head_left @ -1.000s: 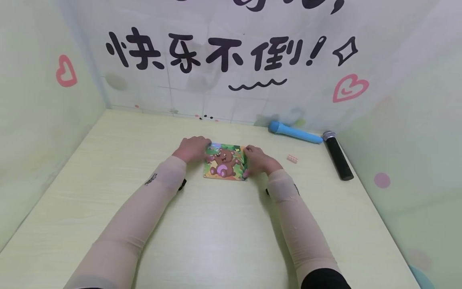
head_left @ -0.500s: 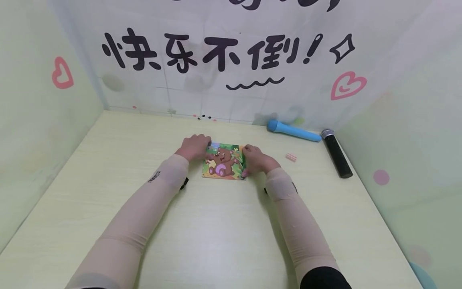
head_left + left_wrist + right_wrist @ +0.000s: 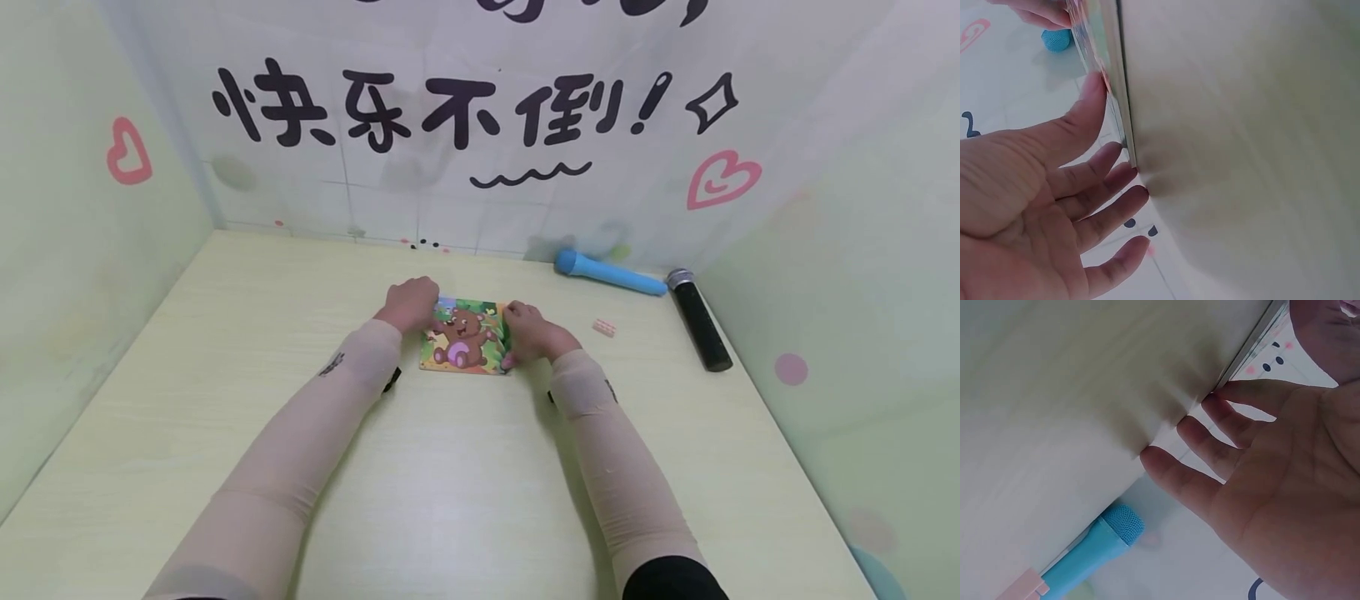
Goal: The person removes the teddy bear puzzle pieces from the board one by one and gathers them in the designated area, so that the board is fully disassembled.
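Observation:
A flat square board with a brown cartoon bear [image 3: 462, 346] lies on the table between the two hands, picture side up. At its far left corner is the left hand [image 3: 412, 304]. In the left wrist view, that hand's thumb [image 3: 1090, 94] presses against the board's side [image 3: 1119, 69] and its fingertips meet the edge and tabletop. Along the right side, the right hand [image 3: 530, 332] holds the board with its fingers at the far corner and thumb lower down. The right wrist view shows these fingertips [image 3: 1154, 456] touching the tabletop, some right at the board's edge.
A blue microphone [image 3: 611, 273] lies by the back wall, with a black microphone [image 3: 701, 325] to its right by the side wall. A small pink block [image 3: 604, 328] is right of the right hand. Printed cloth walls [image 3: 450, 192] border the table [image 3: 465, 483].
The left hand and forearm have shifted slightly rightward around the board's far left corner. The right hand and the board stay nearly in place, with the whole view shifting a little.

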Motion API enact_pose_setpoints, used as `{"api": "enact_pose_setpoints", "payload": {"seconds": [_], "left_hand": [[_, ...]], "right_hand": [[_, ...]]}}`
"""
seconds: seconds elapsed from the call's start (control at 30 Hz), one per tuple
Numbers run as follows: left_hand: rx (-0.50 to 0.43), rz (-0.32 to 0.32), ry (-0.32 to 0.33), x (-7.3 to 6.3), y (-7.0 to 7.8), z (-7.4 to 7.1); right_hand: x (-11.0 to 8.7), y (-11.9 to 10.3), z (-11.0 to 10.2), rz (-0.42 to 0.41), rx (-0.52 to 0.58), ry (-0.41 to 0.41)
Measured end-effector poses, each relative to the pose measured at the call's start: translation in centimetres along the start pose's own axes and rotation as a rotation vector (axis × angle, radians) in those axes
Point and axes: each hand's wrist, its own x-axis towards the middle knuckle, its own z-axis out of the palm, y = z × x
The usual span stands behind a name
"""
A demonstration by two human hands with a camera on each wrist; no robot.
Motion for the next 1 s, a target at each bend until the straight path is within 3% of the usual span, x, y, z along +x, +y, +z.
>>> {"api": "enact_pose_setpoints", "payload": {"seconds": [0.3, 0.53, 1.0], "left_hand": [[0.034, 0.015, -0.032, 0.6, -0.1, 0.1], [0.017, 0.030, -0.054, 1.0, -0.4, 0.1], [-0.003, 0.025, -0.057, 1.5, -0.4, 0.2]], "right_hand": [[0.2, 0.0, 0.0, 0.005, -0.038, -0.002], [0.1, -0.1, 0.1, -0.006, 0.042, -0.003], [-0.1, -0.8, -0.1, 0.030, 0.046, -0.047]]}}
